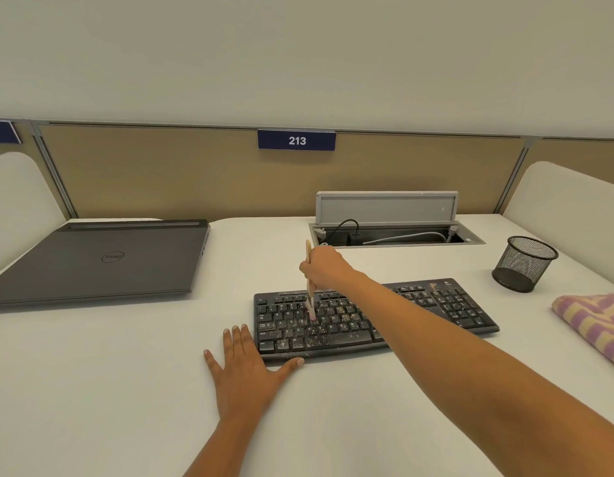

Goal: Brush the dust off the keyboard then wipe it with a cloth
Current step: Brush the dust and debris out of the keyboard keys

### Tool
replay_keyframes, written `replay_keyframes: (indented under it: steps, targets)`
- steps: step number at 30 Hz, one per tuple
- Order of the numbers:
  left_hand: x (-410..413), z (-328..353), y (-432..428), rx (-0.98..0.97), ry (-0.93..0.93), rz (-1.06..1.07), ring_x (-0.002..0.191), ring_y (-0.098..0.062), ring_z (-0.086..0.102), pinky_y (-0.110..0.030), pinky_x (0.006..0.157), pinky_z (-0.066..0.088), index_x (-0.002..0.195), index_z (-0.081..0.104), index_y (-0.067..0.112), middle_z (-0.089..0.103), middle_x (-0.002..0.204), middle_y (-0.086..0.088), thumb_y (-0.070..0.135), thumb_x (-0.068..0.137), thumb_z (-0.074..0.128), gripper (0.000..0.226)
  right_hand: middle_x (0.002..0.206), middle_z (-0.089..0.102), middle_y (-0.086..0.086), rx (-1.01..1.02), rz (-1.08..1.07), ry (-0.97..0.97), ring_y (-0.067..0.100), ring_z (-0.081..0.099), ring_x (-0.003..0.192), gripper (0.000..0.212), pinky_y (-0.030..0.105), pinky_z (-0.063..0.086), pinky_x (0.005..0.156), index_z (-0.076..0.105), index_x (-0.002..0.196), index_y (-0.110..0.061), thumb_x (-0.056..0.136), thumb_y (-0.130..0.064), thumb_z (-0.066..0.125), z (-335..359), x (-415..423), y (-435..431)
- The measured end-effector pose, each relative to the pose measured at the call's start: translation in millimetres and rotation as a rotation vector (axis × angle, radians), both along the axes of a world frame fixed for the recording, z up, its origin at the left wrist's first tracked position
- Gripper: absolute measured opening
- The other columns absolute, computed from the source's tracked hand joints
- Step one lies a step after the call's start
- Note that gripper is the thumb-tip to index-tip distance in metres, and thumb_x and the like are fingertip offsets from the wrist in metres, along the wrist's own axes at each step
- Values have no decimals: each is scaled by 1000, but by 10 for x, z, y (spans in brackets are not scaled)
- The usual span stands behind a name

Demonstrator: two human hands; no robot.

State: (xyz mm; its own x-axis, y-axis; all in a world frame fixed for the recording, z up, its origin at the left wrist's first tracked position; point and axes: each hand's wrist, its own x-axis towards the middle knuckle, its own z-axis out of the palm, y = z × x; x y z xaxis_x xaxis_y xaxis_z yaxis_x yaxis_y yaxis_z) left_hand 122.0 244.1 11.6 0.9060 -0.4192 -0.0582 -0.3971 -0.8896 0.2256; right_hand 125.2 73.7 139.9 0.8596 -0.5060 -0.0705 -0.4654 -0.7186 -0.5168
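Observation:
A black keyboard [333, 333] lies on the white desk, its left half speckled with pale dust and crumbs. My right hand [324, 266] grips a thin wooden-handled brush [310, 297] upright, its pinkish bristle tip touching the keys in the upper left area. My left hand [245, 364] lies flat on the desk at the keyboard's front left corner, fingers straight, thumb against the front edge. A purple and yellow striped cloth [594, 325] lies folded at the right edge of the desk.
A shut dark laptop [102, 259] sits at the back left. A black mesh pen cup [524, 263] stands at the back right. Behind the keyboard an open cable hatch [391, 232] holds plugs and cords. A partition with a "213" sign [296, 140] backs the desk.

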Motion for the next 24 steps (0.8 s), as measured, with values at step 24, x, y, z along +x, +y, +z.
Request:
replay_keyframes:
  steps: [24]
  targets:
    - [10,-16,0,5,-3,-4,147,-19,-8,-54,114,-3,152,-1,8,2,161,-5,92,37,-16,142,85,62,16,53,139,112,23,61,66,23,31,52,69,50,83,-5,92,-24,58,-2,26,-105]
